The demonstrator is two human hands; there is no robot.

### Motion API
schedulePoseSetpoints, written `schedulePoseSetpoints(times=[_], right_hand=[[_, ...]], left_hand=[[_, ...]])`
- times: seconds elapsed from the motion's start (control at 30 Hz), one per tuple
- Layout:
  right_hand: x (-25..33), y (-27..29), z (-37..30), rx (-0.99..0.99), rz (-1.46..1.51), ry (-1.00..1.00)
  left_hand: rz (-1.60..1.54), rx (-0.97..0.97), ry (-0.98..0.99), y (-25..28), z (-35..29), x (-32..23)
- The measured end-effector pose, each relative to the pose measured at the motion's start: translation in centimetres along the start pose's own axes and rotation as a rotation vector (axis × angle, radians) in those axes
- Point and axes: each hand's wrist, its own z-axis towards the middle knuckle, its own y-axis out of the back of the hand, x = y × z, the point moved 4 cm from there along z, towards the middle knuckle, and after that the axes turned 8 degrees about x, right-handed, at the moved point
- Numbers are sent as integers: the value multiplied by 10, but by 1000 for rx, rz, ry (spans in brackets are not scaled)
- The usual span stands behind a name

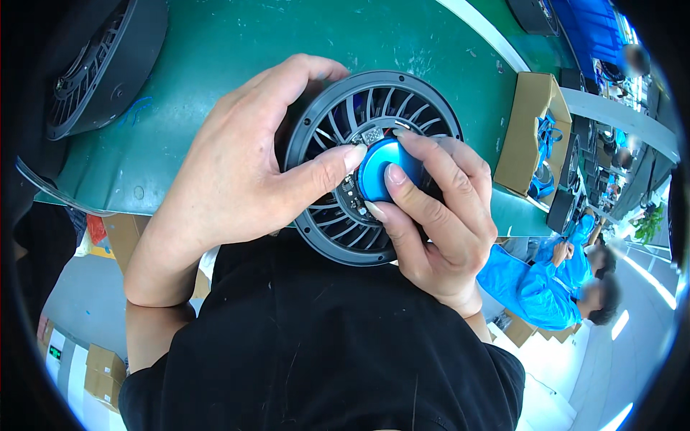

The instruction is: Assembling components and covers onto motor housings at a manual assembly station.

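Observation:
A round black finned housing [333, 221], like a fan or motor casing, is tilted up in front of my body at the table's near edge. At its centre, a blue disc-shaped cap [375, 178] sits over a small circuit board [350, 189] that partly shows at its left side. My left hand [233, 154] wraps round the housing's left rim, its thumb by the cap's left edge; its other fingertips are hidden behind. My right hand [454, 215] grips the cap with thumb and fingers. Whether the cap is seated cannot be told.
On the green table [223, 43], another black finned housing [136, 61] stands at far left. An open cardboard box [519, 136] with blue parts is at the right. Beyond it, people in blue clothing [535, 287] sit along the table. Cartons [106, 363] stand on the floor behind.

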Motion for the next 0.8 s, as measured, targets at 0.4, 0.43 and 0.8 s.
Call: schedulePoseSetpoints(times=[0.4,0.43,0.8], right_hand=[[3,5,2,5,10,1],[1,6,2,2,10,7],[26,8,-8,149,-528,343]], left_hand=[[217,14,-102,1,5,-16],[174,-30,-146,0,4,-20],[668,174,-301,4,11,-65]])
